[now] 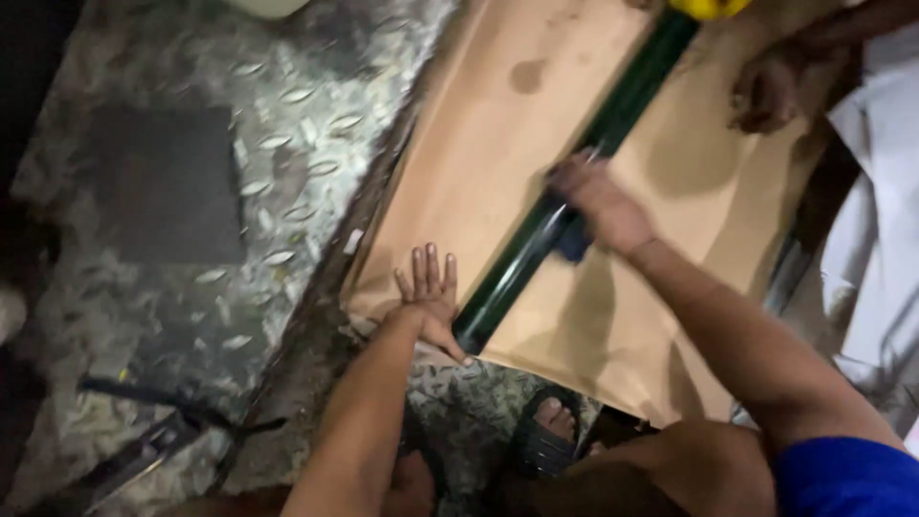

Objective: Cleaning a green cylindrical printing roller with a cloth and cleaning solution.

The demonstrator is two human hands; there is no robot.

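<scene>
At the far left lies the metal tread-plate floor [287, 105], with a dark square mat [168, 182] on it and a dark tool [144, 450] lower down, too blurred to name. Moving right, a sheet of brown paper [498, 124] is spread over the floor, its near edge ragged by your feet.

Your left hand [431, 297] lies flat on that paper, fingers spread and straight, the grip fully open and holding nothing; its thumb side sits just beside the near end of a long dark green bar [536, 249]. The bar runs diagonally across the paper, from that hand up toward the top right, where something yellow [708, 8] meets it at the frame edge.

Your right hand [598, 201] rests on the middle of the bar, fingers curled down over a dark blue cloth-like pad [572, 239]; it seems pressed against the bar, though blur hides how tight the grip is.

Below, your sandalled foot [550, 431] stands on the tread plate. At the upper right another person's hand [766, 91] rests on the paper, well apart from the bar, beside white sheeting [876, 191].
</scene>
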